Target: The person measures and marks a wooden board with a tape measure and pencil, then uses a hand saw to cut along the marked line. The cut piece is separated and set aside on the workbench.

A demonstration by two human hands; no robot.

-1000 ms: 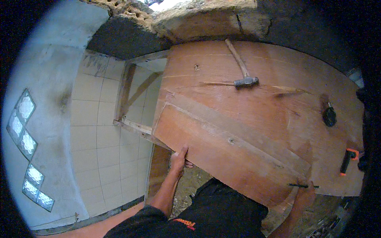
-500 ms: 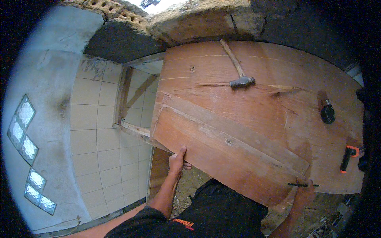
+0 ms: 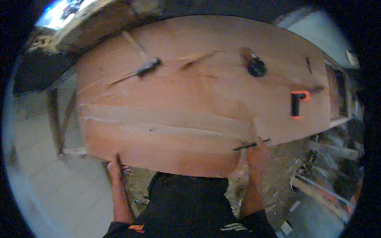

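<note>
A rectangular plywood piece (image 3: 158,148) lies over a larger plywood sheet (image 3: 190,87), with its near edge toward my body. My left hand (image 3: 115,167) grips that near edge toward its left end, thumb on top and fingers beneath. At the piece's right end is my right hand (image 3: 258,154), closed around a thin dark pen (image 3: 242,147). Whether this hand also grips the board is blurred. Beyond the piece, a wooden-handled hammer (image 3: 149,66) rests on the large sheet.
A round black tool (image 3: 256,67) and a tool with a black and orange handle (image 3: 295,105) lie on the sheet's right half. A wooden frame (image 3: 59,119) shows at left, above floor tiles (image 3: 33,139). Wood scraps (image 3: 321,190) are piled at lower right.
The view has swung to the right, so the sheet and tools appear further left and more wood scraps show. Both hands keep their places at the plywood piece.
</note>
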